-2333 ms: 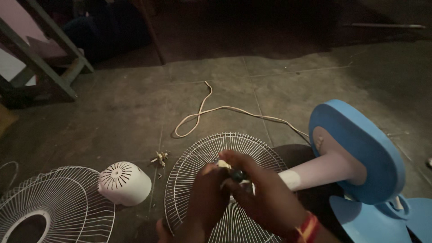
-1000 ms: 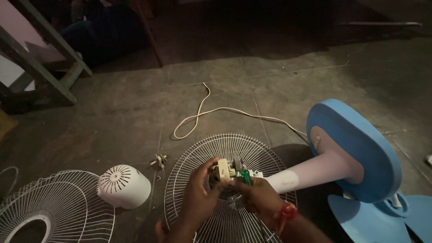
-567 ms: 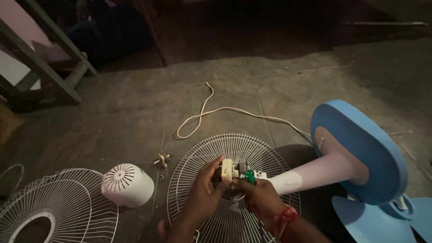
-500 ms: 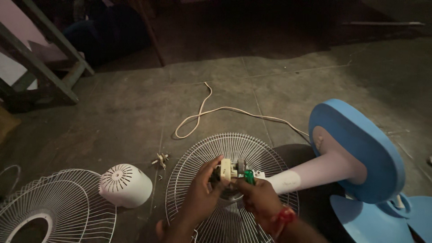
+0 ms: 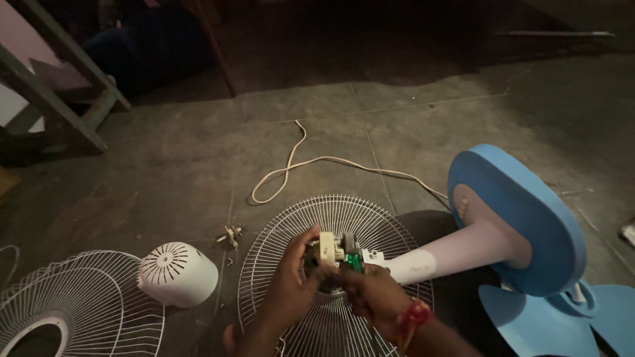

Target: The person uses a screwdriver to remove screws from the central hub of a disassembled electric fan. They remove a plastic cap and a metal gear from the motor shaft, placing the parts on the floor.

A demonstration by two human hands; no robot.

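Both hands stayed at the fan motor (image 5: 333, 250): the left hand (image 5: 290, 285) still pinched its cream end, the right hand (image 5: 372, 292) kept clamping a green-handled screwdriver (image 5: 354, 262).

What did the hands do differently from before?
Earlier both hands covered the motor. The left hand and right hand have drawn back, uncovering it and a green-handled tool in the right hand. The grille, white cover and cord stayed put.
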